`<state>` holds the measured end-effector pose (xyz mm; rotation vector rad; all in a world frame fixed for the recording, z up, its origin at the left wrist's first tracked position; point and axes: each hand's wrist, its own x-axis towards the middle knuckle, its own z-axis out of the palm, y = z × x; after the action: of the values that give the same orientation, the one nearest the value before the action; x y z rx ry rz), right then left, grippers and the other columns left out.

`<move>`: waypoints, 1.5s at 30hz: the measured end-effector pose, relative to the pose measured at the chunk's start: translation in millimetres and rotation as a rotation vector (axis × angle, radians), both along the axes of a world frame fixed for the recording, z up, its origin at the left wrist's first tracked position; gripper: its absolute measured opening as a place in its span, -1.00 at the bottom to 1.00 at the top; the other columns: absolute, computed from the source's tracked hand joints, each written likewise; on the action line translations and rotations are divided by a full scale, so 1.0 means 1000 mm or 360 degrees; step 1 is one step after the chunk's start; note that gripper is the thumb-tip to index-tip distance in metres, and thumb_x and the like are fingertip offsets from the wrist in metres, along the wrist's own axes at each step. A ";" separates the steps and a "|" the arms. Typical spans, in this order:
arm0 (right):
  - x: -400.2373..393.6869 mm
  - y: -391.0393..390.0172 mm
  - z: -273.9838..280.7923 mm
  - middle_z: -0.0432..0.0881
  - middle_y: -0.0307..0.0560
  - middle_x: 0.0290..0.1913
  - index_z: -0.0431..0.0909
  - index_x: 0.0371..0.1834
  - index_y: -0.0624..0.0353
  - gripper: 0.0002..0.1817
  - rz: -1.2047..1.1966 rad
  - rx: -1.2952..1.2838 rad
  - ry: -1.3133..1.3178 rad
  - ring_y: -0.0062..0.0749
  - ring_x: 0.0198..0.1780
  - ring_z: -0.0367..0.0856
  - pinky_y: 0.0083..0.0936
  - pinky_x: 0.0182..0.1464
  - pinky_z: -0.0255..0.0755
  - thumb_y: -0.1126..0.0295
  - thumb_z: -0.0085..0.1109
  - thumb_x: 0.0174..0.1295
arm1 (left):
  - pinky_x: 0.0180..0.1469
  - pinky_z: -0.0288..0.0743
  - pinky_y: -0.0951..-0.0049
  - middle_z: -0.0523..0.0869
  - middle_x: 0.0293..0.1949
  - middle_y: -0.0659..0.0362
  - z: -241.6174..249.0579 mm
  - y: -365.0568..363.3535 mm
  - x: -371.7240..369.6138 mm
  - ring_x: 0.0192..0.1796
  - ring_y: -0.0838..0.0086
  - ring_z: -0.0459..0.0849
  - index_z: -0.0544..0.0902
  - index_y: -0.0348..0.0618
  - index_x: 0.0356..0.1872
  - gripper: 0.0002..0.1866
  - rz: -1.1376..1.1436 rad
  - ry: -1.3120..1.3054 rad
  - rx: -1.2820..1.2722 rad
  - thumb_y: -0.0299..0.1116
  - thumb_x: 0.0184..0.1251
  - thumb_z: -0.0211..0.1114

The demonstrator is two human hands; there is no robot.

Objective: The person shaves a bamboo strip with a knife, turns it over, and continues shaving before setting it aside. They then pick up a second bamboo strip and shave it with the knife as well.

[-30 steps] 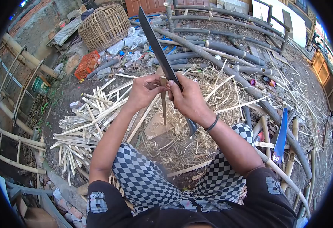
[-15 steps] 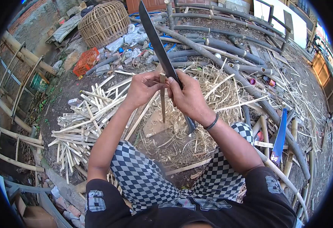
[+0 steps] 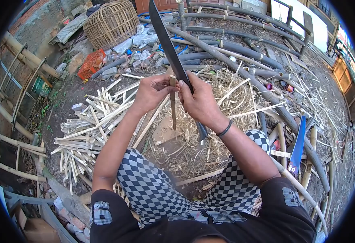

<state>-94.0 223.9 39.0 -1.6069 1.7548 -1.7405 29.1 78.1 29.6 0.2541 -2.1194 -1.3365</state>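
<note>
Between the two hands stands a narrow bamboo strip [image 3: 173, 107], upright, its top end pinched by the fingers of my left hand [image 3: 152, 92]. My right hand [image 3: 198, 97] is wrapped round the handle of a long dark machete [image 3: 167, 42]. Its blade points up and slightly left, and its lower handle end shows below my fist. The blade passes close to the strip's top; whether they touch is hard to tell. A flat wooden block [image 3: 164, 133] lies on the ground behind the strip's lower end.
Split sticks [image 3: 100, 121] lie heaped at left, with curly shavings [image 3: 226, 95] around the middle. A blue saw [image 3: 298, 146] leans at right near bamboo poles [image 3: 266, 95]. Farther back are an orange crate [image 3: 91, 64] and a woven basket [image 3: 110, 25].
Both hands, the strip and the machete keep nearly the same place. My left fingers have shifted very slightly around the strip's top.
</note>
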 end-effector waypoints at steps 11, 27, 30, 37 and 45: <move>0.006 0.010 0.005 0.66 0.36 -0.36 0.47 0.05 0.31 -0.78 -0.0002 0.0064 0.0161 0.33 -0.24 0.66 0.06 -0.20 0.49 0.45 0.00 0.42 | -0.05 0.65 0.49 0.81 -0.26 0.15 0.009 0.009 0.005 -0.18 0.59 0.75 0.73 -0.30 -0.09 -0.79 0.0163 -0.0167 -0.0370 -0.59 0.25 0.40; 0.007 0.008 0.007 0.66 0.37 -0.36 0.44 0.07 0.34 -0.75 0.0031 0.0088 0.0143 0.35 -0.24 0.66 0.10 -0.19 0.48 0.44 0.01 0.42 | -0.08 0.60 0.54 0.79 -0.29 0.17 0.007 0.002 0.006 -0.18 0.62 0.72 0.71 -0.36 -0.19 -0.87 0.0135 -0.0147 -0.0286 -0.56 0.28 0.42; 0.008 0.012 0.010 0.66 0.38 -0.34 0.44 0.07 0.35 -0.75 0.0011 0.0124 0.0221 0.36 -0.22 0.66 0.11 -0.19 0.47 0.43 0.00 0.43 | -0.07 0.60 0.54 0.80 -0.28 0.17 0.008 0.003 0.009 -0.19 0.62 0.72 0.71 -0.35 -0.17 -0.86 0.0085 -0.0107 -0.0215 -0.55 0.28 0.42; 0.010 0.010 0.011 0.67 0.34 -0.33 0.44 0.06 0.34 -0.76 -0.0023 0.0089 0.0126 0.34 -0.22 0.66 0.08 -0.19 0.48 0.45 -0.01 0.44 | -0.08 0.60 0.54 0.79 -0.29 0.18 0.011 0.003 0.007 -0.20 0.63 0.71 0.71 -0.35 -0.22 -0.89 0.0112 -0.0111 -0.0263 -0.57 0.27 0.42; 0.010 0.012 0.016 0.67 0.28 -0.37 0.43 0.07 0.35 -0.77 0.0015 0.0001 0.0133 0.28 -0.26 0.68 0.01 -0.23 0.48 0.49 -0.02 0.42 | -0.04 0.65 0.50 0.82 -0.27 0.18 0.016 0.006 0.008 -0.15 0.59 0.77 0.76 -0.30 -0.15 -0.85 0.0069 -0.0076 -0.0266 -0.53 0.28 0.42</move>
<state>-84.3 236.3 55.4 -1.7088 1.7807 -1.6916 36.7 84.2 45.8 0.2634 -2.2380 -1.1319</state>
